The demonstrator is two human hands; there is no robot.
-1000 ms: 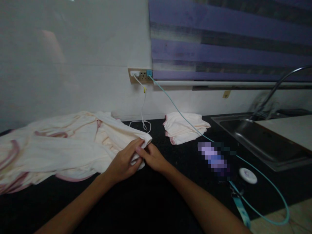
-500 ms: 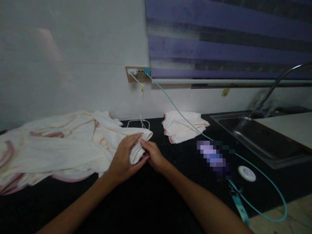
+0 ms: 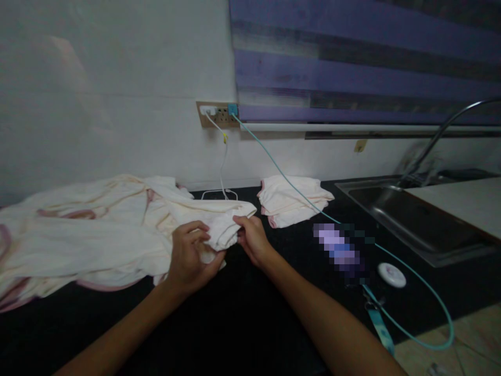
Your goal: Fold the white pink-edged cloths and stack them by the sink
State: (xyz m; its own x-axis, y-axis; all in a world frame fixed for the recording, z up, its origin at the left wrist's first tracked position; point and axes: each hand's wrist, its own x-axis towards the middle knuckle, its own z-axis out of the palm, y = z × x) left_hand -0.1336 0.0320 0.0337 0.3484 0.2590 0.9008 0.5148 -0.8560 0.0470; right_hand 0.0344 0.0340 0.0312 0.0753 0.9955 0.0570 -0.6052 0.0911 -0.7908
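Note:
A cream-white garment with pink trim lies spread and rumpled over the left of the dark counter. Its narrow, sleeve-like end reaches toward the middle, where both hands are. My left hand curls around the near side of this end, fingers bent and thumb against the fabric. At the tip, my right hand pinches the bunched edge between thumb and fingers. Part of the fabric is hidden behind the fingers. Beyond my right hand lies a folded white cloth with pink edging.
A teal cable runs from the wall socket across the counter to a blurred-out purple object. Beside that lies a white round object. At the right is a metal sink with a curved faucet.
My right hand and the garment's end have shifted slightly right. My left hand has moved left, its fingers loosened and further from my right hand; more of the bunched edge shows.

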